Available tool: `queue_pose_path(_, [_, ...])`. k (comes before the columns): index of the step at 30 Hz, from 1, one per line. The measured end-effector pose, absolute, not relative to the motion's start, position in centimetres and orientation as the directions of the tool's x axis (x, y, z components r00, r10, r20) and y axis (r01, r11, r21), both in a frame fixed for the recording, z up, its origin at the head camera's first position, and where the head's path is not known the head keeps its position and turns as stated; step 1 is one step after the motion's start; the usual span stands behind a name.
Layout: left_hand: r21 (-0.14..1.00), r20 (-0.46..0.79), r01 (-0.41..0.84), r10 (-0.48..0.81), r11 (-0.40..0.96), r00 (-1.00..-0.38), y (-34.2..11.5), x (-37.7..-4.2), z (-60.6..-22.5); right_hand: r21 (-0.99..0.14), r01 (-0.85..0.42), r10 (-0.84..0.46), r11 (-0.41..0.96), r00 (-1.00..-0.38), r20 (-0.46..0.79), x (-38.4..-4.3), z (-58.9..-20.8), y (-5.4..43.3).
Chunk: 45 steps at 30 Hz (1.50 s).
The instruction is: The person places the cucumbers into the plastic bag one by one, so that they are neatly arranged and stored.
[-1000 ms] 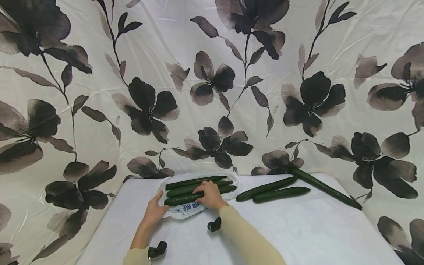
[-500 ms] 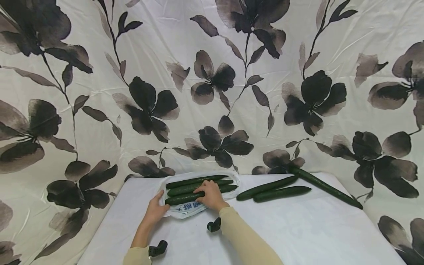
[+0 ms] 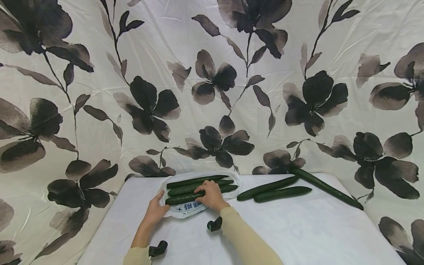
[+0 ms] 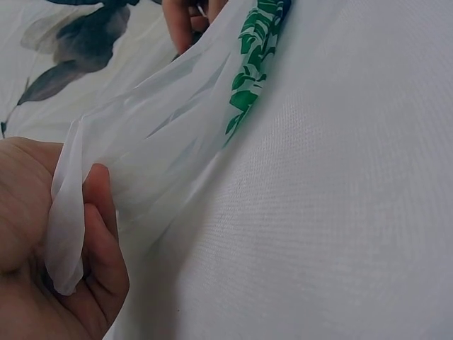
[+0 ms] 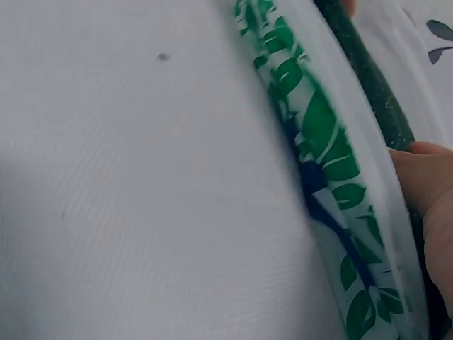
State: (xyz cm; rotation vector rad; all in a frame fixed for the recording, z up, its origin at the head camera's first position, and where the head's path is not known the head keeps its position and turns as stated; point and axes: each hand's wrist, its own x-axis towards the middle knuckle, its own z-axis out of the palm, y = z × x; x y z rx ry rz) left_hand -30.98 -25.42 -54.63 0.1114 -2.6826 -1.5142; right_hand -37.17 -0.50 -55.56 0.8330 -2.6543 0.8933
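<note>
A white plastic bag (image 3: pixel 180 214) with blue and green print lies with its mouth spread, and 3 dark green cucumbers lie side by side in it. My left hand (image 3: pixel 155 210) holds the bag's left end; in the left wrist view its fingers (image 4: pixel 102 258) curl about a fold of thin plastic (image 4: pixel 67 219). My right hand (image 3: pixel 212 195) reaches over the bag's front rim and grips the nearest cucumber (image 3: pixel 180 199). Behind that one are the middle cucumber (image 3: pixel 182 190) and the far cucumber (image 3: pixel 195 181). In the right wrist view the thumb lies against the cucumber (image 5: pixel 379 92); the other fingertips are mostly hidden.
To the bag's right lie two cucumbers close together, a rear one (image 3: pixel 268 188) and a front one (image 3: pixel 283 194). A longer cucumber (image 3: pixel 328 188) slants along the table's far right corner. The white-covered table (image 3: pixel 298 232) meets a flower-printed cloth (image 3: pixel 212 110) behind.
</note>
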Motion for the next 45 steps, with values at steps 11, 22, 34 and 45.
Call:
queue_pose_path(11, [0.850,0.021,-0.029,-0.089,0.527,-0.996,-25.4,-30.6,-54.7,-0.575,-0.594,-0.444,0.562,-0.804,0.396,-36.6,-55.3,0.1])
queue_pose_path(22, [0.862,0.025,-0.028,-0.098,0.506,-0.995,-25.9,-30.7,-54.8,-0.707,-0.563,-0.389,0.428,-0.821,0.418,-37.8,-53.6,3.2])
queue_pose_path(34, [0.859,0.022,-0.031,-0.096,0.511,-0.995,-25.5,-30.7,-54.8,-0.787,-0.453,-0.311,0.419,-0.886,0.344,-38.9,-51.3,9.9])
queue_pose_path(45, [0.854,0.015,-0.040,-0.102,0.519,-0.995,-26.2,-30.7,-54.8,-0.718,-0.414,-0.223,0.559,-0.909,0.351,-39.5,-51.3,17.9])
